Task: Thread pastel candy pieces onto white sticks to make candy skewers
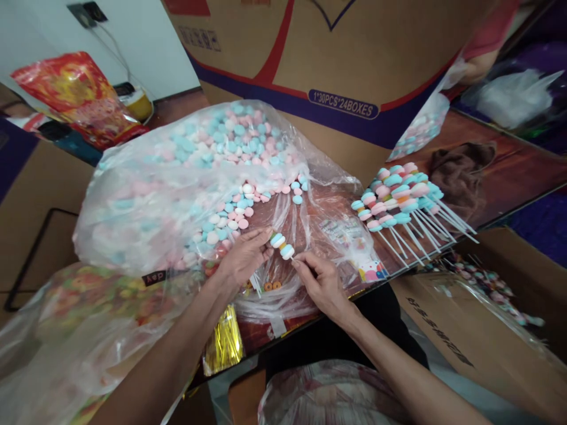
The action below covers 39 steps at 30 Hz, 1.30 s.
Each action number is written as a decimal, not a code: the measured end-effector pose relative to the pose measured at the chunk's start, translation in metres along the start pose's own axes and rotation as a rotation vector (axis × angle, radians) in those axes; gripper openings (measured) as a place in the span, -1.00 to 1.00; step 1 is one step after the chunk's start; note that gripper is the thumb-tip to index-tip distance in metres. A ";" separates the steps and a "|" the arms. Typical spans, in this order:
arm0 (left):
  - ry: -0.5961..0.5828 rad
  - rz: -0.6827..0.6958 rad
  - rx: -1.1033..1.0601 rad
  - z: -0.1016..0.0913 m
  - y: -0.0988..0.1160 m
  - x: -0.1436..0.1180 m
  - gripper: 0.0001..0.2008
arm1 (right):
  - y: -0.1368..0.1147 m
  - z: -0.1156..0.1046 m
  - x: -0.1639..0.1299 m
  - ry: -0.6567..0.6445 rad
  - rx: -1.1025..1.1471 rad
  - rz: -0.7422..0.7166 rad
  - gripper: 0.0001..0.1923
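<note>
Between my two hands is a marshmallow skewer [282, 245], with blue-and-white pieces and orange-yellow gummy bits threaded on a white stick. My left hand [247, 255] pinches its upper end, where a small greenish piece shows at the fingertips. With thumb and forefinger, my right hand [322, 286] grips the stick just below the lowest marshmallow. Beyond my left hand, pink, blue and white marshmallows [228, 215] spill from a big clear plastic bag [133, 177]. Under that hand lie loose white sticks [256, 284] and orange gummy rings [272, 286].
Finished-looking skewers [398, 198] are piled at the right, near a brown cloth [463, 177]. A large carton [283, 53] stands behind. Gold twist ties [224, 339] lie at the front edge, beside a bag of gummies [110, 307]. Another person's arm [481, 65] shows upper right.
</note>
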<state>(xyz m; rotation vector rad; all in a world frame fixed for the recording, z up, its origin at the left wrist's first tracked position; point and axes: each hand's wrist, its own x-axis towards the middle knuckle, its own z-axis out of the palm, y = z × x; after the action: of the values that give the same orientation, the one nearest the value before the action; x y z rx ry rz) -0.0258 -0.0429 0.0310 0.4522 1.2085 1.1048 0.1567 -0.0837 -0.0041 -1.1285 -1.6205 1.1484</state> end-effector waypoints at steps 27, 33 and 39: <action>0.056 0.696 1.111 0.061 0.016 0.111 -0.92 | 0.018 -0.035 0.016 0.303 0.008 0.092 -0.67; 0.089 0.687 1.090 0.060 0.011 0.098 -0.84 | 0.013 -0.034 0.017 0.262 0.035 0.118 -0.69; 0.013 0.725 1.067 0.069 0.028 0.115 -0.82 | 0.012 -0.033 0.018 0.247 0.014 0.127 -0.68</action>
<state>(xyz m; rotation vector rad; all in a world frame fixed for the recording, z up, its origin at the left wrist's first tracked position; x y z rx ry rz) 0.0188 0.0864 0.0188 1.8026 1.6416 0.9449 0.1861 -0.0570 -0.0057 -1.3242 -1.3652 1.0519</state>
